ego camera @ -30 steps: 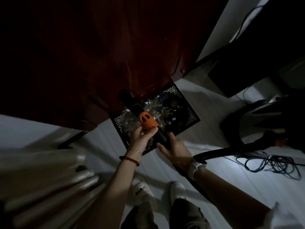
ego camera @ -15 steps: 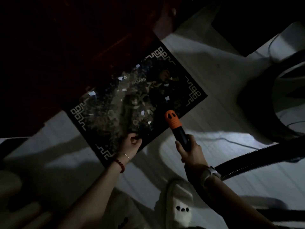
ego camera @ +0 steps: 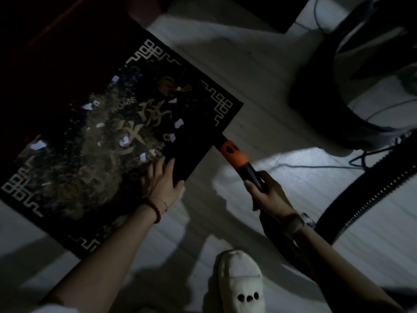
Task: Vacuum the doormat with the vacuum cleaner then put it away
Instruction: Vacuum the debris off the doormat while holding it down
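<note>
A dim, downward view from a head-worn camera shows a person crouched over a dark doormat (ego camera: 117,141) that fills the left and centre of the frame, lying at an angle on a pale floor (ego camera: 259,91). The mat carries a light fretwork border and the word HOME, and is strewn with white paper scraps (ego camera: 179,123) and a brownish scatter of dirt across its middle. The left hand (ego camera: 161,181), lower centre, lies flat on the mat's near edge, fingers (ego camera: 158,168) stretched out and released, pressing the mat down. The right hand (ego camera: 266,193), right of centre, has its fingers wrapped round the black vacuum wand (ego camera: 253,176), whose orange collar (ego camera: 233,154) sits just off the mat's right-hand edge; the dark nozzle tip seems to meet that edge, though shadow hides the contact. A ribbed black hose (ego camera: 370,190) runs off to the right. The vacuuming step appears to be only starting, since the litter is still on the mat. The next move likely calls for drawing the nozzle inward and leftward over the scraps while the flat hand keeps the mat from lifting. Open floor lies below and right of the mat; a dark red door (ego camera: 56,41) hems in the upper left, a dark rounded object and loose cables (ego camera: 379,154) crowd the upper right, and a white slipper (ego camera: 239,279) sits at bottom centre.
</note>
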A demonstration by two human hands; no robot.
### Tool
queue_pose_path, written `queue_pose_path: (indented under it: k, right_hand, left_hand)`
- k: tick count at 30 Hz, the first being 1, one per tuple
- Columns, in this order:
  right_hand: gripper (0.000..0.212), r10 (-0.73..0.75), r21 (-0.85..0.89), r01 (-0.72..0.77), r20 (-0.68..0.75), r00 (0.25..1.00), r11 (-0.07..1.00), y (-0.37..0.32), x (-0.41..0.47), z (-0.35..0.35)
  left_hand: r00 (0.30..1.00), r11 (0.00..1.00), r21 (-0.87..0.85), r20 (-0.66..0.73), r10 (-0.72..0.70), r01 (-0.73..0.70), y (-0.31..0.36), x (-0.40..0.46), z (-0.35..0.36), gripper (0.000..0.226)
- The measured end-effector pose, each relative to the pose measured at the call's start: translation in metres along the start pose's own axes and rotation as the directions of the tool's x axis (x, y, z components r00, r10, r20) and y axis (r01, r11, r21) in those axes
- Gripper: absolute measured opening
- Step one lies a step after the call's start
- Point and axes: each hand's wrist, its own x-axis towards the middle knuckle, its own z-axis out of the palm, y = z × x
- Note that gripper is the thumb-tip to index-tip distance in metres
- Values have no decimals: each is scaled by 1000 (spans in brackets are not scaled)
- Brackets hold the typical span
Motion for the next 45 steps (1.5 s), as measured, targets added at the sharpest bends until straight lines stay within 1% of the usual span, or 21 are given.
queue_pose_path:
  k: [3, 4, 6, 8, 9, 12, 14, 15, 17, 21, 24, 26, 28, 29, 31, 34, 36, 38, 40, 42, 45]
  right_hand:
    - [21, -39, -15, 39, 50, 998, 999, -1, 17, 1]
    - [22, 2, -38, 0, 55, 998, 999, -1, 21, 2]
    - [26, -24, -94, 31, 71, 997, 995, 0, 22, 4]
    - [34, -103, -135, 105, 21, 994, 985, -1, 28, 6]
    - [43, -149, -175, 144, -16, 989, 974, -2, 33, 8]
    - [67, -317, -379, 272, -60, 947, 884, -17, 44, 17]
    - [69, -398, -476, 323, -64, 915, 818, -25, 52, 21]
    - [67, -416, -475, 336, -71, 906, 813, -28, 56, 20]
    - [64, -390, -384, 316, -131, 912, 867, -30, 66, 8]
    - [61, -239, -163, 202, -256, 937, 966, -27, 88, -23]
    - [57, -265, -255, 206, -225, 938, 945, -30, 86, -12]
    - [55, -358, -383, 296, -101, 928, 875, -27, 69, 8]
    - [53, -425, -442, 406, 60, 903, 800, -21, 49, 20]
    - [53, -431, -457, 417, 79, 899, 786, -18, 45, 17]
    - [50, -409, -424, 360, -28, 912, 831, -16, 59, -4]
    - [47, -263, -245, 207, -228, 937, 947, -21, 87, -38]
    - [46, -293, -228, 242, -223, 930, 943, -19, 84, -30]
    - [49, -356, -350, 303, -95, 930, 886, -12, 60, -4]
    - [55, -347, -442, 321, 25, 938, 837, -3, 34, 10]
    - [54, -329, -430, 295, -3, 944, 853, 1, 38, -4]
    - [49, -250, -304, 197, -147, 957, 932, -10, 68, -38]
  left_hand:
    - [999, 998, 62, 35, 30, -32, -3, 5, 13, 67]
    - [999, 995, 89, 37, 37, -41, -7, 8, 17, 67]
    - [998, 989, 140, 35, 48, -52, -15, 14, 22, 66]
    - [998, 986, 160, 27, 51, -55, -23, 19, 28, 64]
    - [998, 986, 158, 16, 56, -58, -26, 20, 32, 62]
    - [995, 988, 134, -53, 82, -74, -31, 16, 41, 61]
    - [995, 988, 139, -68, 79, -69, -32, 16, 45, 60]
    - [995, 988, 137, -68, 77, -67, -32, 17, 47, 60]
    - [993, 991, 109, -85, 84, -74, -33, 18, 49, 60]
    - [992, 991, 108, -93, 90, -80, -37, 17, 50, 61]
    - [996, 991, 117, -58, 74, -67, -36, 18, 46, 62]
    - [997, 988, 143, -37, 63, -57, -34, 20, 43, 61]
    - [998, 988, 150, -28, 49, -45, -32, 19, 42, 59]
    - [999, 987, 153, -27, 47, -42, -31, 19, 41, 58]
    - [998, 989, 144, -31, 46, -41, -31, 18, 43, 59]
    - [998, 991, 127, -36, 54, -49, -33, 18, 44, 60]
    - [998, 992, 120, -40, 56, -51, -33, 18, 44, 60]
    - [998, 991, 121, -38, 55, -50, -32, 18, 43, 60]
    - [998, 989, 139, -41, 56, -49, -32, 17, 43, 60]
    - [998, 988, 144, -30, 53, -48, -32, 17, 42, 60]
    - [999, 986, 160, -1, 45, -45, -31, 18, 41, 61]
